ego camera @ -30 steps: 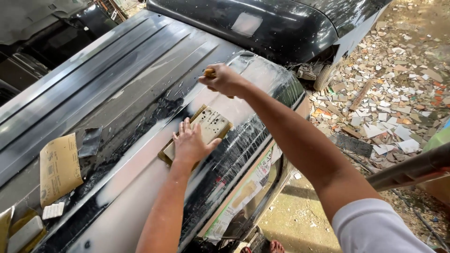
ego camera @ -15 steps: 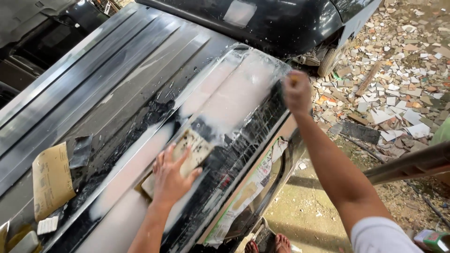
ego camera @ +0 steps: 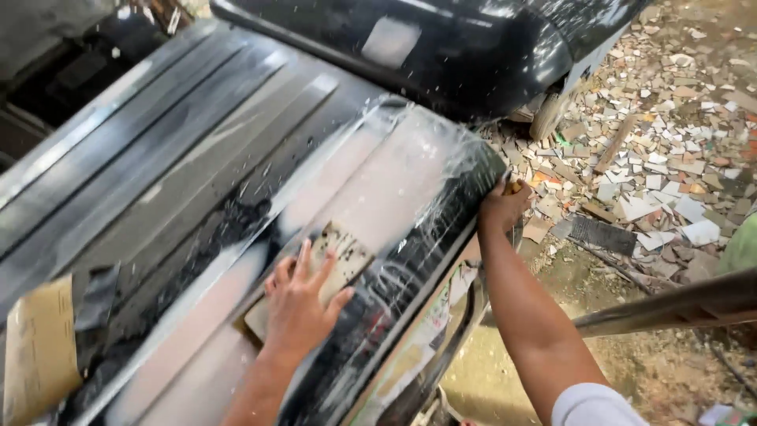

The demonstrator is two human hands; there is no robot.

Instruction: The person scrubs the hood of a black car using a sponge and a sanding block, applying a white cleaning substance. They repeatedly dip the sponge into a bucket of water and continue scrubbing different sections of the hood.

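Left hand (ego camera: 300, 304) flat, fingers spread, pressing sandpaper sheet (ego camera: 335, 256) on wet roof panel (ego camera: 394, 181); right hand (ego camera: 501, 207) closed on panel edge — contents unclear.

A sanding sheet (ego camera: 331, 264) is pressed flat on the near part of the vehicle roof (ego camera: 197, 150) by the left hand (ego camera: 300, 304). The roof's right edge is gripped by the right hand (ego camera: 503, 209). Broken tile pieces (ego camera: 654, 166) are scattered on the ground to the right.
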